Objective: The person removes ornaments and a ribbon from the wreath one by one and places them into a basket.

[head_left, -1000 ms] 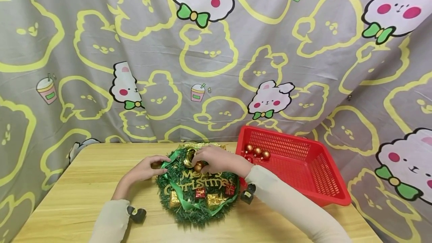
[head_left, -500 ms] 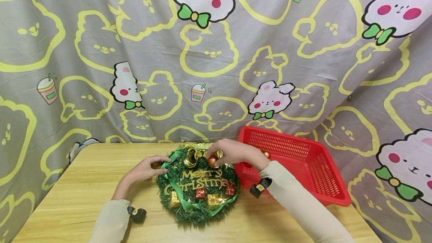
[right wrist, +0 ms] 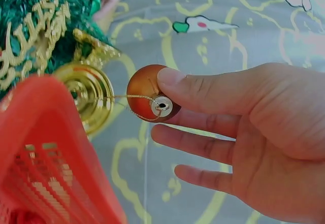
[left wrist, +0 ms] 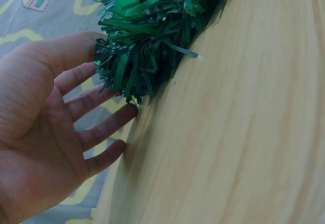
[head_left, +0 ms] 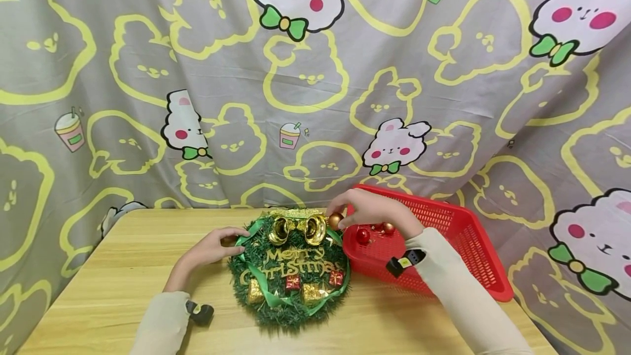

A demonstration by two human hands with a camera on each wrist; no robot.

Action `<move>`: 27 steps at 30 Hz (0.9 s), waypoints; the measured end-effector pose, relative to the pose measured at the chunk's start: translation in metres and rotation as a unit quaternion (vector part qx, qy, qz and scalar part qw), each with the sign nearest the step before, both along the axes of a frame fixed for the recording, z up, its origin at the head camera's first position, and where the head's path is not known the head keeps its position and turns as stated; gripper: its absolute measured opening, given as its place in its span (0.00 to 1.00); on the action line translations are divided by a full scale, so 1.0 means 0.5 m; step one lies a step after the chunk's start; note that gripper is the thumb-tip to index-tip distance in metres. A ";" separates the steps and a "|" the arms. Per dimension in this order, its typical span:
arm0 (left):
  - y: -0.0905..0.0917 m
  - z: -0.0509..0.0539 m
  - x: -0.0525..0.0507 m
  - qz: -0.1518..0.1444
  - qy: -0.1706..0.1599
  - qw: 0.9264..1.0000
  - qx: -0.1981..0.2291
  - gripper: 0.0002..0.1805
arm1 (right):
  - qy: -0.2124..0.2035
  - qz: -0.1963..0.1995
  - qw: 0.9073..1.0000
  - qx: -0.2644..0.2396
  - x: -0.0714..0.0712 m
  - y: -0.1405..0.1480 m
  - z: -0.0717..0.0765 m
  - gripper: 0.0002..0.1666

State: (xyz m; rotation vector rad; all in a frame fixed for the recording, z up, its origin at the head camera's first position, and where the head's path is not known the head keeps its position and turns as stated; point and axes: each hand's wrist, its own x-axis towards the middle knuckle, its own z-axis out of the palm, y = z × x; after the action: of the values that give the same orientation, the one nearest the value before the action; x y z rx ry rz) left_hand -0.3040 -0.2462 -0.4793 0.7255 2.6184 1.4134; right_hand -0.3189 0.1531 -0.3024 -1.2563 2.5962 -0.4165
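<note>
The right hand [head_left: 365, 208] held a copper-coloured bauble [head_left: 336, 221] between thumb and forefinger, its other fingers extended away, while the left hand [head_left: 212, 244] lay relaxed with its fingertips against the edge of the green tinsel wreath [head_left: 292, 293]. The bauble was between the nearer gold bell [head_left: 315, 230] and a corner of the red plastic basket [head_left: 485, 245]; whether it hung over the rim could not be told. Its gold cord [right wrist: 134, 97] reached from the metal cap [right wrist: 162, 105] toward the bell, perhaps touching it, so a small lift to free the cord before any sideways movement seemed wise. A light, centred pinch suited the smooth, rounded shell, which could probably have rolled out of an uneven squeeze. The basket's raised corner also called for clearance, best judged from the bauble's underside. Any lowering there deserved a gentle finish, since a red bauble [head_left: 363, 235] and a second copper bauble [head_left: 388, 228] lay near each other inside. The left hand's light touch seemed enough to steady the wreath.
</note>
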 end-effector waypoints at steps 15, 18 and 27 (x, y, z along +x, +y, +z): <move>-0.004 -0.004 -0.004 0.001 0.009 1.000 -0.008 0.22 | 0.009 -0.019 1.000 -0.004 -0.034 0.092 0.008 0.16; -0.004 -0.004 -0.004 0.001 0.007 1.000 -0.009 0.22 | 0.008 -0.027 1.000 -0.009 -0.037 0.105 0.007 0.15; -0.004 -0.004 -0.004 0.000 0.005 1.000 -0.013 0.23 | -0.003 -0.075 0.997 -0.014 -0.047 0.146 -0.003 0.17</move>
State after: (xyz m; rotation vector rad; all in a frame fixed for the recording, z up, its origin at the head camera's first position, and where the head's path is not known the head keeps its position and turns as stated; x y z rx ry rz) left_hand -0.3060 -0.2480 -0.4813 0.7306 2.6385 1.3777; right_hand -0.3425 0.2263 -0.3039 -1.0713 2.6977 -0.4847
